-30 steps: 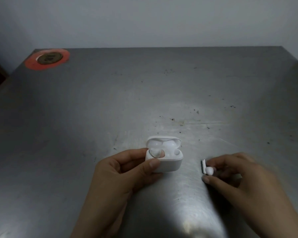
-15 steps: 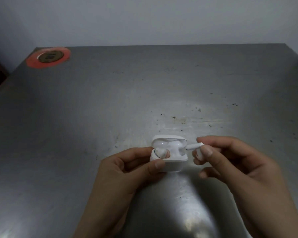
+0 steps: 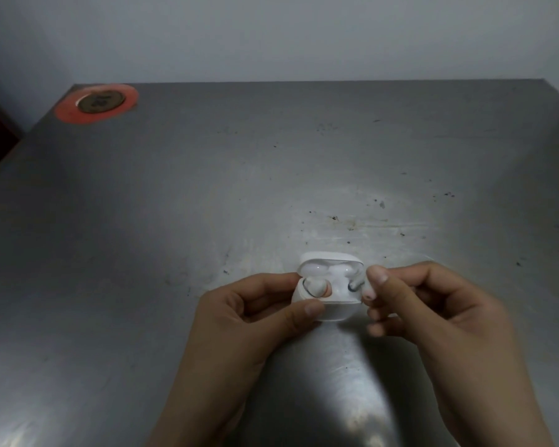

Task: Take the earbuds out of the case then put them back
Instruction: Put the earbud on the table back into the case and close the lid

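Note:
A white earbud case [image 3: 336, 309] stands on the metal table with its lid [image 3: 329, 261] open. My left hand [image 3: 249, 317] grips the case from the left, thumb on its front. One white earbud [image 3: 315, 287] sits in the left slot. My right hand [image 3: 433, 311] pinches the second white earbud [image 3: 357, 277] between thumb and forefinger, right over the case's right slot; whether it touches the slot I cannot tell.
The steel table [image 3: 207, 204] is scratched and speckled. A round orange disc with a brown centre [image 3: 97, 103] lies at the far left corner. A pale wall rises behind the table's far edge.
My right hand lifted the second earbud off the table on the right and carried it left to the case's right slot. My left hand kept holding the case.

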Demonstrator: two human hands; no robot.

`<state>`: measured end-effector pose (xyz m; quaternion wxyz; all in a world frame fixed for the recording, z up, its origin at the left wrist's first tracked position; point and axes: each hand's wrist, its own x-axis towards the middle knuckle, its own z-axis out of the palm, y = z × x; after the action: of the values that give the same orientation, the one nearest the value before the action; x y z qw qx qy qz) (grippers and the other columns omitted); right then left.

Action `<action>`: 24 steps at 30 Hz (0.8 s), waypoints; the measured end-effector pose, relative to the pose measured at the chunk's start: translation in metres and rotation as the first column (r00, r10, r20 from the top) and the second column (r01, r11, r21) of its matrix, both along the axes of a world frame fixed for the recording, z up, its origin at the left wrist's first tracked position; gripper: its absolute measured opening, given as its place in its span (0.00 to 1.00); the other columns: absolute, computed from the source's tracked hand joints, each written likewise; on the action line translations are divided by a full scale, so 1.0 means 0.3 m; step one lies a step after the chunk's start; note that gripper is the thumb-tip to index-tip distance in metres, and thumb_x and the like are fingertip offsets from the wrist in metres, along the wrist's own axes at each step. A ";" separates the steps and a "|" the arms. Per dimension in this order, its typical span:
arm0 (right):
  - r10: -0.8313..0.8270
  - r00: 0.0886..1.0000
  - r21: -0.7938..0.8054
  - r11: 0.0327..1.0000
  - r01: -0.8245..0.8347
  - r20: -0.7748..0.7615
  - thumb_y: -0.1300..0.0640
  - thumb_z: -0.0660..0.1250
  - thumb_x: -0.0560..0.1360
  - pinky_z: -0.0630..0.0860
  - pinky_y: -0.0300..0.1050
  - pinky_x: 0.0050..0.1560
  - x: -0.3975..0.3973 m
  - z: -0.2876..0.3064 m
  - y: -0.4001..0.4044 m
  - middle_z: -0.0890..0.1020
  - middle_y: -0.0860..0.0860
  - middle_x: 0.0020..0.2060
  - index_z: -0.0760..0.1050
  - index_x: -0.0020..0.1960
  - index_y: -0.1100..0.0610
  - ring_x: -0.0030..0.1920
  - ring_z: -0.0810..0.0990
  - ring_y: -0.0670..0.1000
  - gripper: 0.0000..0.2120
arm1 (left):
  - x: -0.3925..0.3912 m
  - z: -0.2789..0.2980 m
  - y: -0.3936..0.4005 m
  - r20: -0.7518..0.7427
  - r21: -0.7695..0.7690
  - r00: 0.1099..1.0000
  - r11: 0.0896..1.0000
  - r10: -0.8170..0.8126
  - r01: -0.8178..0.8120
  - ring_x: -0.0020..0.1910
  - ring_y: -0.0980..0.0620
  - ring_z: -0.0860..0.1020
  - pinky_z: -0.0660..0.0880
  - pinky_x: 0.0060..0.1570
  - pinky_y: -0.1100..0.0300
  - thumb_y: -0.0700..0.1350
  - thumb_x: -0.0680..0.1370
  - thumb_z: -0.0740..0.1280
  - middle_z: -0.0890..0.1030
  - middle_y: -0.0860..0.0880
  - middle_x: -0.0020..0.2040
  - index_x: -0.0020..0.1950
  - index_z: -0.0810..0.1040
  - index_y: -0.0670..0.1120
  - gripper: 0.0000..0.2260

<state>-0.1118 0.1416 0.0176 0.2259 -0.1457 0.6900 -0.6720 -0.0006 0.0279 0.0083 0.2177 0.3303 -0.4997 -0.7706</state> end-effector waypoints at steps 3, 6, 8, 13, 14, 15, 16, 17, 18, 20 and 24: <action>-0.019 0.997 0.062 0.998 0.024 -0.080 0.47 0.72 0.58 0.75 0.38 0.26 0.014 -0.006 -0.012 0.84 0.52 0.27 0.81 0.34 0.58 0.23 0.77 0.46 0.14 | 0.000 0.002 -0.001 0.005 -0.026 1.000 1.000 -0.001 0.001 0.39 0.52 0.87 0.81 0.37 0.67 0.38 0.57 0.75 0.89 0.45 0.38 0.41 0.86 0.42 0.14; -0.052 0.984 0.126 0.989 0.074 -0.171 0.44 0.71 0.59 0.72 0.35 0.23 0.026 -0.005 -0.020 0.83 0.49 0.26 0.81 0.34 0.53 0.23 0.74 0.48 0.13 | -0.001 0.004 -0.002 0.020 -0.064 1.000 0.998 -0.002 0.003 0.40 0.52 0.87 0.80 0.39 0.68 0.37 0.58 0.76 0.89 0.46 0.39 0.43 0.86 0.41 0.14; -0.077 0.976 0.145 0.984 0.107 -0.203 0.41 0.70 0.59 0.72 0.34 0.23 0.031 -0.005 -0.025 0.83 0.47 0.26 0.80 0.34 0.51 0.23 0.75 0.49 0.13 | -0.002 0.004 -0.001 0.019 -0.077 1.000 0.997 0.002 -0.001 0.40 0.52 0.87 0.80 0.39 0.67 0.37 0.58 0.76 0.89 0.46 0.39 0.43 0.86 0.40 0.14; -0.128 0.953 0.188 0.965 0.184 -0.273 0.37 0.68 0.59 0.74 0.40 0.31 0.042 -0.017 -0.037 0.83 0.44 0.27 0.79 0.36 0.49 0.25 0.77 0.49 0.16 | -0.006 0.000 0.003 0.023 -0.076 1.000 0.997 0.001 0.001 0.41 0.51 0.87 0.81 0.41 0.66 0.37 0.58 0.76 0.89 0.46 0.40 0.43 0.86 0.41 0.14; -0.133 0.947 0.200 0.960 0.196 -0.292 0.37 0.67 0.59 0.74 0.40 0.31 0.044 -0.020 -0.039 0.83 0.44 0.27 0.79 0.36 0.49 0.25 0.77 0.49 0.16 | -0.006 -0.001 0.004 0.025 -0.077 1.000 0.997 0.004 -0.002 0.41 0.51 0.87 0.81 0.40 0.66 0.37 0.58 0.76 0.89 0.46 0.40 0.43 0.86 0.41 0.14; -0.138 0.941 0.211 0.955 0.209 -0.311 0.37 0.67 0.60 0.74 0.39 0.30 0.047 -0.022 -0.040 0.82 0.44 0.27 0.79 0.36 0.49 0.25 0.78 0.49 0.16 | -0.006 -0.002 0.003 0.027 -0.079 1.000 0.997 0.004 -0.002 0.41 0.51 0.87 0.81 0.41 0.66 0.37 0.58 0.76 0.89 0.46 0.40 0.43 0.86 0.41 0.14; -0.143 0.932 0.222 0.949 0.225 -0.333 0.37 0.67 0.60 0.73 0.37 0.29 0.049 -0.024 -0.041 0.82 0.44 0.27 0.78 0.35 0.50 0.26 0.78 0.50 0.17 | -0.006 -0.002 0.003 0.028 -0.082 1.000 0.997 0.002 0.000 0.42 0.51 0.87 0.81 0.41 0.66 0.37 0.58 0.76 0.89 0.46 0.40 0.43 0.86 0.42 0.14; -0.146 0.921 0.236 0.941 0.242 -0.360 0.37 0.68 0.61 0.71 0.33 0.28 0.052 -0.026 -0.042 0.82 0.43 0.28 0.78 0.33 0.52 0.27 0.78 0.50 0.17 | -0.006 -0.001 0.004 0.031 -0.088 1.000 0.996 -0.003 0.005 0.42 0.51 0.87 0.81 0.42 0.65 0.38 0.58 0.76 0.89 0.46 0.40 0.43 0.86 0.42 0.14; -0.146 0.908 0.252 0.933 0.258 -0.392 0.38 0.68 0.62 0.70 0.31 0.27 0.054 -0.027 -0.045 0.82 0.42 0.30 0.77 0.31 0.52 0.29 0.79 0.50 0.17 | -0.007 0.000 0.004 0.036 -0.095 0.999 0.995 -0.009 0.012 0.42 0.51 0.87 0.81 0.42 0.65 0.38 0.58 0.77 0.89 0.47 0.41 0.43 0.86 0.43 0.15; -0.144 0.884 0.274 0.918 0.288 -0.446 0.39 0.69 0.64 0.71 0.32 0.30 0.059 -0.030 -0.050 0.81 0.39 0.36 0.75 0.29 0.50 0.33 0.80 0.48 0.15 | -0.008 0.002 0.006 0.038 -0.094 0.999 0.995 -0.017 0.021 0.42 0.51 0.87 0.81 0.42 0.65 0.39 0.57 0.77 0.89 0.47 0.41 0.43 0.86 0.43 0.15; -0.140 0.848 0.285 0.903 0.321 -0.511 0.41 0.70 0.65 0.71 0.31 0.35 0.065 -0.043 -0.055 0.79 0.36 0.40 0.74 0.29 0.51 0.39 0.78 0.43 0.15 | -0.011 0.006 0.011 0.008 -0.072 1.000 0.997 -0.013 0.013 0.41 0.52 0.87 0.80 0.41 0.66 0.42 0.54 0.77 0.89 0.48 0.40 0.40 0.86 0.47 0.15</action>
<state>-0.0923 0.1252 0.0047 -0.0127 -0.1781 0.8478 -0.4993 -0.0039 0.0313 0.0102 0.2227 0.3219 -0.5301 -0.7522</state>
